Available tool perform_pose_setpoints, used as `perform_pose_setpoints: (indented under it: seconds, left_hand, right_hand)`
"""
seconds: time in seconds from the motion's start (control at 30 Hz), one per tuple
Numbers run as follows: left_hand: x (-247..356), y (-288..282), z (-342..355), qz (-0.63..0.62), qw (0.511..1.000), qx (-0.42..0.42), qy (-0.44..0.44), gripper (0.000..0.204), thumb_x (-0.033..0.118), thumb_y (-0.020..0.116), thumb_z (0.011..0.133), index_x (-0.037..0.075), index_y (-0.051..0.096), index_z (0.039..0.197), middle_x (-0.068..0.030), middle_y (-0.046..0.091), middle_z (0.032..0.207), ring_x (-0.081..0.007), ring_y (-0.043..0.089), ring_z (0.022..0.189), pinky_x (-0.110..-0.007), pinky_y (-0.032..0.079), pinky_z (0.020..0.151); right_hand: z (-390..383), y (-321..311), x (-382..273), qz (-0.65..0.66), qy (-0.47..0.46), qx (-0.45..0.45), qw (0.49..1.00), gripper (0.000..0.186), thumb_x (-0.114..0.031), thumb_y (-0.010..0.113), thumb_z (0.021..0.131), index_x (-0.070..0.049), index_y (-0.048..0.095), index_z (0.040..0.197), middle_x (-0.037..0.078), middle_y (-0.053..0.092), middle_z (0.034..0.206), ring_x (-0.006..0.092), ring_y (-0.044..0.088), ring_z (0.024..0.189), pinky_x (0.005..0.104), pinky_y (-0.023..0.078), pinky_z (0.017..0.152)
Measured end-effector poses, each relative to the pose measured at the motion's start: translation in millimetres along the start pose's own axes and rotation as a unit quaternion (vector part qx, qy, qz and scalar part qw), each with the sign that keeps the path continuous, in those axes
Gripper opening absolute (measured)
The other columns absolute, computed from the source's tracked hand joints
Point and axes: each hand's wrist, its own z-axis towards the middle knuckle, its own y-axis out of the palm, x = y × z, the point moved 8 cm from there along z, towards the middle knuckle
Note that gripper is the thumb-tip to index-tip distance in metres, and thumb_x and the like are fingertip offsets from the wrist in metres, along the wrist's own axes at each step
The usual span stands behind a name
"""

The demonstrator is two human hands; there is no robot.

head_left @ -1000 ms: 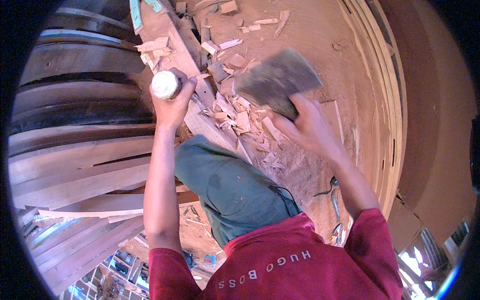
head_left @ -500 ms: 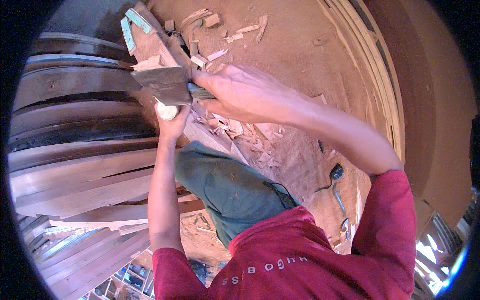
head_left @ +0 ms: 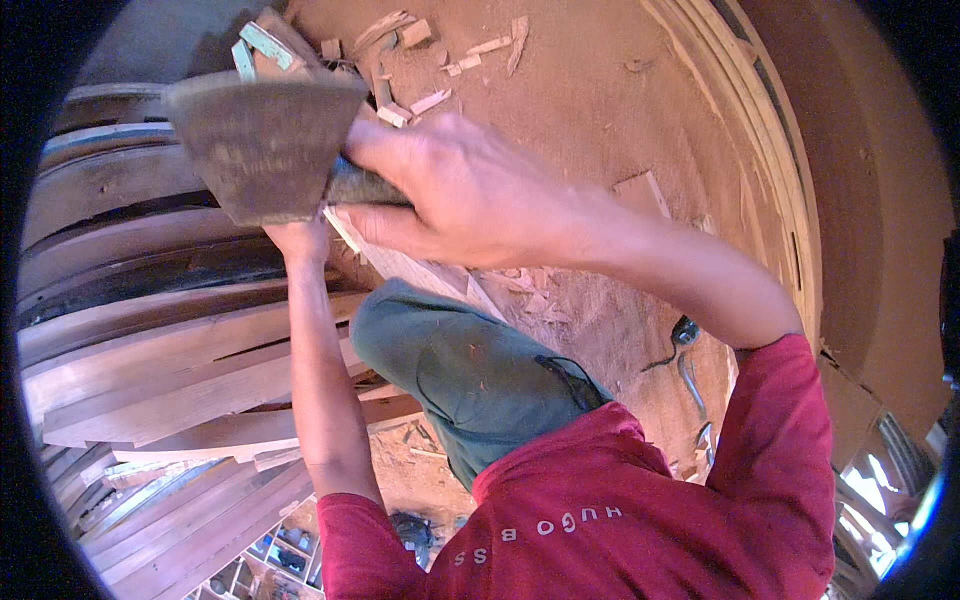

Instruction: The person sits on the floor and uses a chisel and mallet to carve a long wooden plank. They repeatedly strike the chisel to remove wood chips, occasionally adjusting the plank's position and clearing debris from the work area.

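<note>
My right hand [head_left: 450, 190] grips the short dark handle [head_left: 365, 183] of a hatchet. The broad, dull metal head [head_left: 262, 150] is lifted and slightly blurred, pointing left. Behind its lower edge is my left hand [head_left: 298, 240], with only the wrist and back of the hand showing. Its fingers are hidden now; the earlier frame shows them wrapped round a pale, round-ended piece of wood. Past the head, teal-painted wood [head_left: 270, 45] shows at the top left.
Stacked boards [head_left: 170, 390] fill the left side. Offcuts [head_left: 415, 33] and wood chips [head_left: 525, 290] lie on the brown ground. Beside my green-trousered leg [head_left: 460, 370] lies a pale plank [head_left: 425, 275]. Long strips [head_left: 770, 130] curve along the right, and a dark-headed tool [head_left: 685, 332] lies near my right elbow.
The hatchet head has come up and left, looking larger and covering my left fingers and the pale round end. My right hand moved slightly left with it; my left hand also shifted left.
</note>
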Motion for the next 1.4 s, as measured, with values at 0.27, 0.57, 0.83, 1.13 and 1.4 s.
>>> perform_pose_setpoints:
  seconds: [0.27,0.57,0.83,1.13,1.4]
  left_hand:
    - [33,55,-15,-0.004,0.998,-0.054,-0.027,0.02,0.002,0.067,0.078,0.003,0.059,0.095,-0.0002,0.062,0.081,-0.0096,0.058,0.067,-0.026,0.048,0.059]
    - [16,55,-32,0.024,0.996,-0.089,0.006,0.042,0.006,0.076,0.074,0.0,0.055,0.11,-0.0067,0.065,0.099,-0.016,0.061,0.092,-0.032,0.049,0.087]
    - [16,48,-24,0.015,0.991,-0.12,-0.062,0.032,0.008,0.073,0.077,-0.002,0.063,0.106,-0.0088,0.069,0.102,-0.0148,0.065,0.091,-0.031,0.051,0.083]
    - [31,50,-24,0.024,0.991,-0.134,-0.001,0.029,0.008,0.071,0.076,-0.002,0.065,0.102,-0.0084,0.07,0.094,-0.0141,0.065,0.084,-0.03,0.052,0.076]
    - [16,51,-44,0.009,0.993,-0.116,-0.021,0.019,0.005,0.073,0.075,-0.001,0.066,0.092,-0.0062,0.07,0.087,-0.0131,0.065,0.079,-0.029,0.052,0.073]
  right_hand:
    - [12,-14,15,0.012,0.0,0.026,1.0,0.034,-0.024,0.063,0.083,0.0,0.056,0.105,0.025,0.065,0.081,0.0441,0.064,0.08,0.0514,0.051,0.072]
    - [6,20,27,-0.101,0.09,-0.142,0.981,0.037,-0.026,0.062,0.086,0.0,0.055,0.111,0.026,0.065,0.088,0.0451,0.062,0.086,0.0506,0.05,0.076]
    - [5,16,18,-0.103,0.028,-0.069,0.992,0.035,-0.028,0.062,0.087,0.001,0.058,0.107,0.026,0.064,0.085,0.0439,0.063,0.082,0.0483,0.05,0.072]
    - [13,22,10,-0.032,0.023,-0.024,0.999,0.031,-0.026,0.066,0.086,0.003,0.059,0.096,0.025,0.062,0.075,0.0433,0.063,0.072,0.0474,0.048,0.062]
    - [3,34,28,-0.177,0.097,-0.19,0.961,0.035,-0.032,0.061,0.088,0.0,0.055,0.101,0.025,0.063,0.078,0.0449,0.062,0.073,0.0523,0.05,0.064]
